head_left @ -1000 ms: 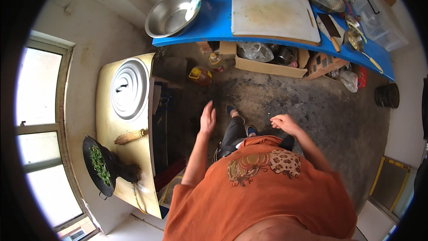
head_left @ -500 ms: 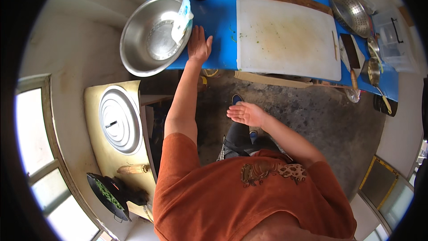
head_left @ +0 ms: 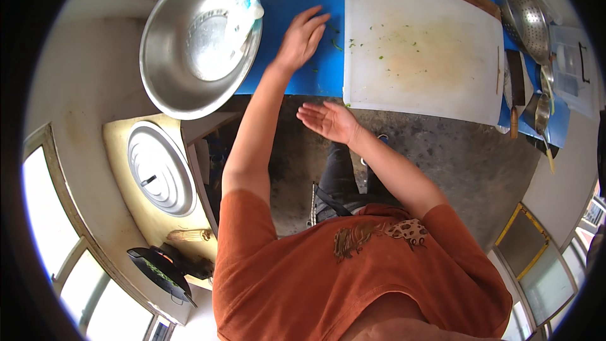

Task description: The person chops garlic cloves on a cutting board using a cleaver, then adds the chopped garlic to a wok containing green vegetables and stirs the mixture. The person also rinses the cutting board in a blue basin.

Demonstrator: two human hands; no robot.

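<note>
My left hand [head_left: 302, 38] lies flat on the blue table [head_left: 297, 0], fingers spread, between a large steel bowl [head_left: 189, 44] and a white cutting board [head_left: 420, 44]. Small green scraps [head_left: 336, 44] lie on the table by its fingertips. My right hand [head_left: 328, 120] is held open, palm up, just below the table's near edge and under the board's left corner. It holds nothing. A light blue and white packet [head_left: 243, 9] leans inside the bowl.
A steel colander [head_left: 524, 16] and a knife [head_left: 514, 82] lie right of the board. A clear plastic box [head_left: 574, 69] sits at the far right. A lidded metal pot [head_left: 161, 167] and a black pan with greens [head_left: 158, 271] stand on a low counter to my left.
My view has moved closer to the table. My left hand slid right from the bowl's rim toward the cutting board. My right hand rose to the table edge, palm up.
</note>
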